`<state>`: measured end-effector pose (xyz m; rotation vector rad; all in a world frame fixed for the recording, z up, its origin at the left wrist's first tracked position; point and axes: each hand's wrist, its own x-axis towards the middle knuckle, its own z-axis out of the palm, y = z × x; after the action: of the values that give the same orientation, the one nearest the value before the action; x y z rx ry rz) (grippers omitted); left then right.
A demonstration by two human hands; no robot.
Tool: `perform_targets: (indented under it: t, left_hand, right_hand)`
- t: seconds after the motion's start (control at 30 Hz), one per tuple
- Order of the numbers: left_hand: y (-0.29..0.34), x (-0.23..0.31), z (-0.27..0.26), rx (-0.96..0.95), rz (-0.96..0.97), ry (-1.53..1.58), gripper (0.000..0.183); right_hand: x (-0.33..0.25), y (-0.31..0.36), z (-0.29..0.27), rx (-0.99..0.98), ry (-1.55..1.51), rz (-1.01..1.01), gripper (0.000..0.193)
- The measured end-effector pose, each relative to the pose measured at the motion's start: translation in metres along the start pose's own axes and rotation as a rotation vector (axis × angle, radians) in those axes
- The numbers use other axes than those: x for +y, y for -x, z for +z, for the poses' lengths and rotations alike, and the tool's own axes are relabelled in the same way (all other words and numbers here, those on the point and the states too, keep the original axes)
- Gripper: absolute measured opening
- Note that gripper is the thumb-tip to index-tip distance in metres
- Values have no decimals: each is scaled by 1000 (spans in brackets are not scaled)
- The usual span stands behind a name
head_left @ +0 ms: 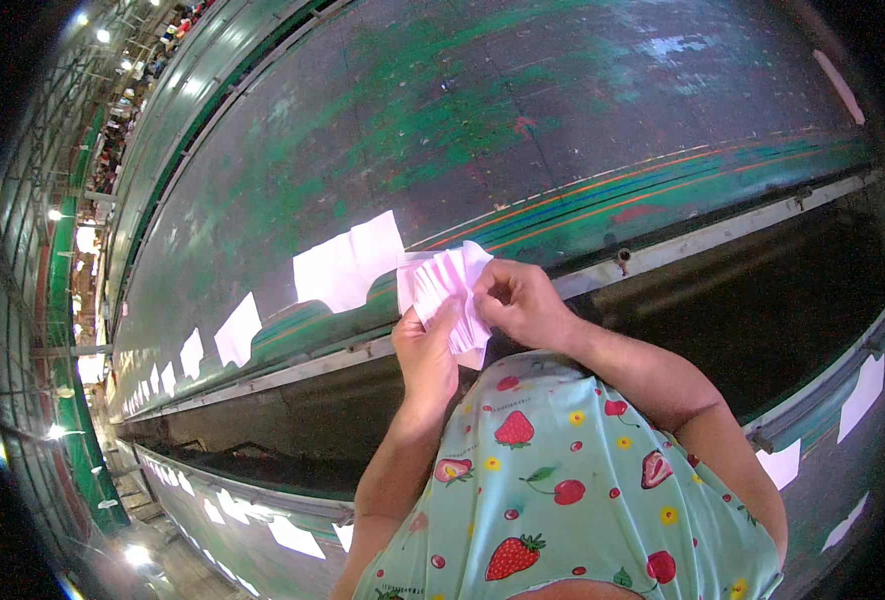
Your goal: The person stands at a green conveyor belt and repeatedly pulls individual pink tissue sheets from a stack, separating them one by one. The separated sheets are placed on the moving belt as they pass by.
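Holding a bundle of thin white-pink sheets [440,283] in the left hand [428,350], thumb across the front face, fingers behind and mostly hidden. Bundle sits directly above that hand, its layered edges fanned into narrow pleats, one lower corner hanging past the thumb.

Right hand [524,302] on the bundle's right side: fingers curled in, forefinger and thumb bent round a small dark hollow, tips against the bundle's right edge. Cannot tell whether a single sheet is pinched there.

Bundle thus lies between the two hands, in front of the wearer's body, over the near edge of a long bench [442,130]. Contact with the bench cannot be made out. Bench top worn, green and dark grey, with orange and blue stripes near its edge; a pale metal rail [677,247] runs along that edge.

Just left of the bundle, flat on the bench: a large white piece [347,265] with a curved notch in its lower side. Further left, a spaced row of similar pieces [239,331].

Wearer's garment [587,430]: mint green, strawberries, cherries, yellow flowers. Lower right, beyond a dark gap, more white pieces [861,398] on another surface.
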<state>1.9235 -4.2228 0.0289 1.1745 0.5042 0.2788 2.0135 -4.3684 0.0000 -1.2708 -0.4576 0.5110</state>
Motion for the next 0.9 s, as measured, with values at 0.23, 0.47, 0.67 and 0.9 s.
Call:
perform_targets:
  t: [0.23,0.47,0.67,0.9]
  left_hand:
    - [-11,-18,-23,60,95,-93,24]
    - [-19,7,-41,182,175,47,29]
    - [-20,71,-74,332,240,160,37]
    - [-15,81,-82,282,191,133,44]
  right_hand:
    - [20,-3,12,37,24,8,8]
    - [1,-29,3,57,-2,-64,4]
    - [-27,-78,-73,285,82,-192,6]
    - [-30,-81,-196,685,329,-167,10]
